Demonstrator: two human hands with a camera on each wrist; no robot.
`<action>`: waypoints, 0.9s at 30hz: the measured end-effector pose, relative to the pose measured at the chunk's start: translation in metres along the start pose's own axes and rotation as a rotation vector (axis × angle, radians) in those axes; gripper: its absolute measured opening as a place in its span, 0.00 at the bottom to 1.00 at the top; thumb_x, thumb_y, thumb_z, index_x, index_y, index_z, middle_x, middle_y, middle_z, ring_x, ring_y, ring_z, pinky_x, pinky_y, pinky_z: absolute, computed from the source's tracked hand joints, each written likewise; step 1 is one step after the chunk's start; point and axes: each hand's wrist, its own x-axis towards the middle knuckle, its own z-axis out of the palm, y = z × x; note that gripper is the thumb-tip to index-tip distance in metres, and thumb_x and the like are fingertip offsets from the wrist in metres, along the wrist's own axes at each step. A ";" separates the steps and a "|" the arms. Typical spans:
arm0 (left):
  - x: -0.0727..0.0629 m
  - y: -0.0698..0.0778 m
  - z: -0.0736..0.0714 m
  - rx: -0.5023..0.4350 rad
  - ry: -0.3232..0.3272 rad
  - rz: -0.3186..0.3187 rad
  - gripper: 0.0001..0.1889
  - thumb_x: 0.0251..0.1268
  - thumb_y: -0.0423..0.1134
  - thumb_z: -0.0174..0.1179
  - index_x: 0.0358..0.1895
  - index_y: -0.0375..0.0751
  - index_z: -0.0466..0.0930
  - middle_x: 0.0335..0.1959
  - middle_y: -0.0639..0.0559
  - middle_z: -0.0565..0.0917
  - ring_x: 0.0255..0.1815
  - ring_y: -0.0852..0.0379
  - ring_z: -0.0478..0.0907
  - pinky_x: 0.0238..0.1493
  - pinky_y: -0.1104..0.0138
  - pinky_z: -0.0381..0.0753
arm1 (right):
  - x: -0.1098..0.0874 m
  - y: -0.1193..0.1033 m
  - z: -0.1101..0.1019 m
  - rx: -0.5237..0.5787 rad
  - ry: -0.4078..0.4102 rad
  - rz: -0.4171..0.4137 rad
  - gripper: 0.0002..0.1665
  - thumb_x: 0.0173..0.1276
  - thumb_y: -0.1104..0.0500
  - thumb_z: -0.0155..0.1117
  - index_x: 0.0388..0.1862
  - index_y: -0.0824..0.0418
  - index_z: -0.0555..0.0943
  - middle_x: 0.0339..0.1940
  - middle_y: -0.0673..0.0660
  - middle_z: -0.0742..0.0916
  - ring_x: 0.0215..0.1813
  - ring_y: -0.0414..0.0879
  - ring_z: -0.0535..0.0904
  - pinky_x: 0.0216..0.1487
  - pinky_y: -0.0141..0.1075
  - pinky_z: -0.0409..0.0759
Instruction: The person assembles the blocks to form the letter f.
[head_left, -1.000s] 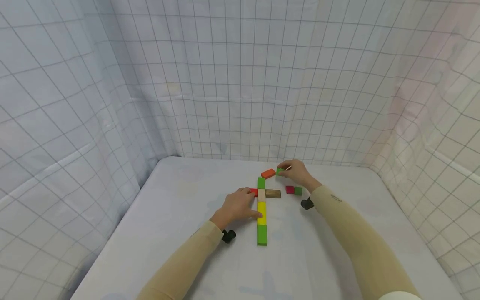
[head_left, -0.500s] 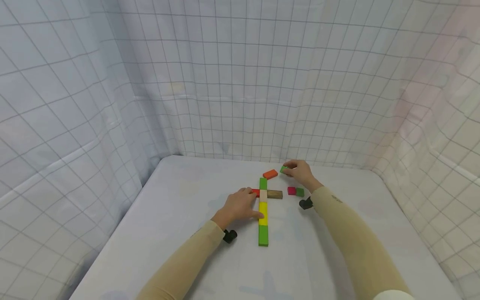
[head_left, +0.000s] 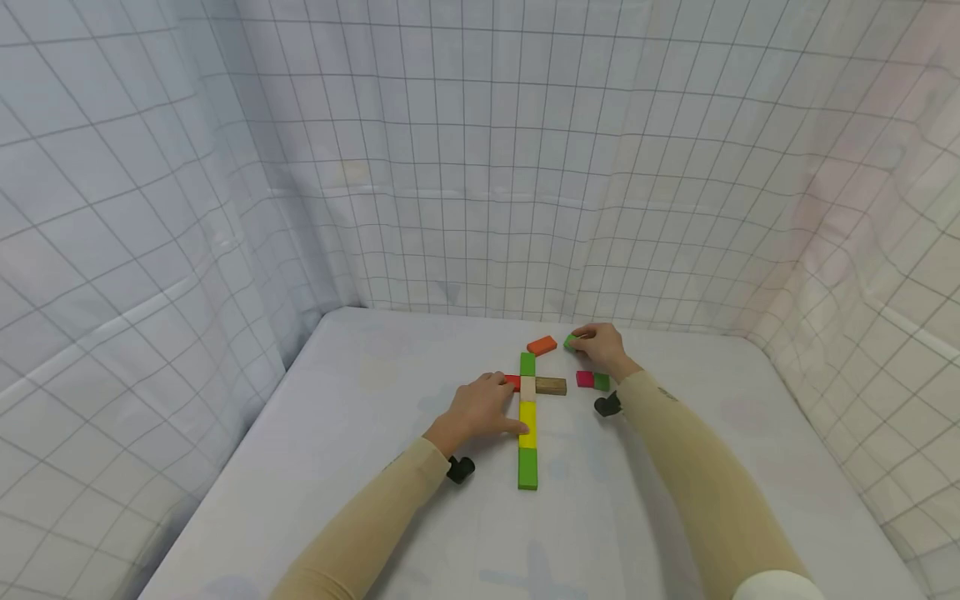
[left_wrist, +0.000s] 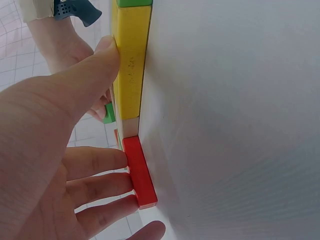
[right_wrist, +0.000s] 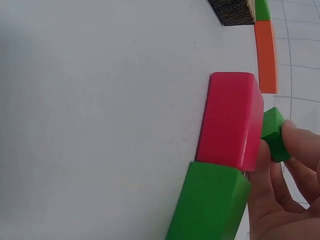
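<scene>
My right hand point(head_left: 602, 346) pinches a small green block point(right_wrist: 274, 134) between thumb and fingers, to the right of an orange block point(head_left: 542, 345). My left hand point(head_left: 482, 407) rests at the left of a cross of blocks. Its fairly straight fingers touch a red block point(left_wrist: 140, 172), and its thumb lies on the yellow block point(left_wrist: 132, 65). The cross also has a pale wooden block point(head_left: 528, 388) in the middle, a brown block point(head_left: 551, 386) as its right arm, and green blocks at the far end point(head_left: 528, 364) and near end point(head_left: 528, 469).
A crimson block point(right_wrist: 230, 120) and a darker green block point(right_wrist: 207, 200) lie end to end, right of the brown one. White table point(head_left: 360, 375) surrounds everything. Grid-patterned white cloth point(head_left: 480, 167) hangs behind and at both sides.
My right hand has shifted slightly right with the green block, widening the gap to the orange block, and the block's angle has turned. My left hand stays on the cross.
</scene>
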 end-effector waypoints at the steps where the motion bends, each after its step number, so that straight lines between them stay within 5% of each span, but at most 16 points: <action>1: 0.000 0.000 0.000 0.002 0.000 -0.002 0.46 0.51 0.75 0.65 0.68 0.46 0.76 0.69 0.49 0.72 0.68 0.48 0.69 0.57 0.48 0.77 | 0.001 0.000 0.001 -0.006 0.003 -0.005 0.18 0.70 0.57 0.69 0.56 0.64 0.84 0.51 0.62 0.86 0.45 0.48 0.84 0.46 0.36 0.81; 12: 0.001 -0.002 0.002 0.007 0.001 0.008 0.47 0.51 0.75 0.65 0.68 0.46 0.76 0.68 0.49 0.72 0.66 0.49 0.70 0.56 0.48 0.78 | 0.002 0.000 0.005 -0.083 -0.004 -0.009 0.19 0.72 0.56 0.67 0.57 0.64 0.84 0.53 0.63 0.85 0.43 0.49 0.81 0.42 0.36 0.80; 27: 0.002 -0.002 0.004 0.019 0.001 0.004 0.48 0.50 0.76 0.64 0.68 0.46 0.76 0.69 0.49 0.72 0.68 0.49 0.70 0.56 0.48 0.78 | 0.005 -0.001 0.011 -0.103 -0.024 0.007 0.18 0.72 0.54 0.66 0.55 0.63 0.85 0.59 0.63 0.84 0.65 0.58 0.73 0.68 0.53 0.68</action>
